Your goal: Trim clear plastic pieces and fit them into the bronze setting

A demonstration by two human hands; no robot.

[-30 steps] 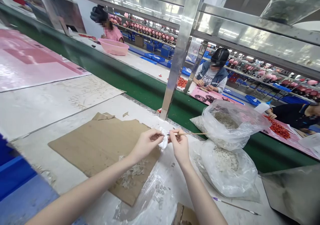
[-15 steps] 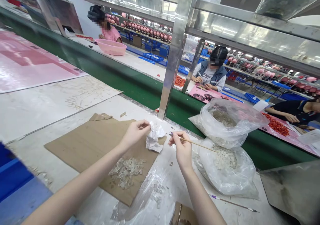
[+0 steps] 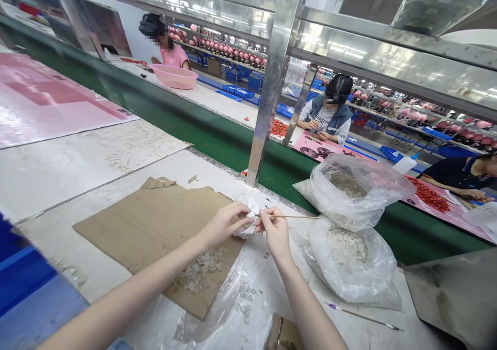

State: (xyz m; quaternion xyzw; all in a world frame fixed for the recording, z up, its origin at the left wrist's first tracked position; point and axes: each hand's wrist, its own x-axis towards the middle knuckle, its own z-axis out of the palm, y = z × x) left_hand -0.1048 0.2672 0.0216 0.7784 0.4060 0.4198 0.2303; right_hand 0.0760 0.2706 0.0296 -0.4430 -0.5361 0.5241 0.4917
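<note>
My left hand (image 3: 229, 223) is closed on a crumpled white tissue (image 3: 252, 206). A thin paintbrush (image 3: 297, 216) is pinched in my right hand (image 3: 274, 231), its shaft pointing off to the right. The brush's tip end meets the tissue, and the fingers of both hands almost touch there. Under my left forearm lies a brown cardboard sheet (image 3: 135, 225) with a heap of small clear plastic pieces (image 3: 204, 270) near its front corner. To the right of my right forearm, a second brush (image 3: 361, 316) with a purple end rests on the table.
Two open plastic bags of small pale pieces, an upper bag (image 3: 380, 184) and a lower bag (image 3: 373, 277), stand at the right. A metal post (image 3: 267, 91) rises beyond my hands. Co-workers sit across the green strip (image 3: 217, 148). A blue bin (image 3: 27, 272) is at the left.
My hands have come together. My left hand moved right and down with the tissue, and the brush's tip end, earlier apart from the tissue, is now against it.
</note>
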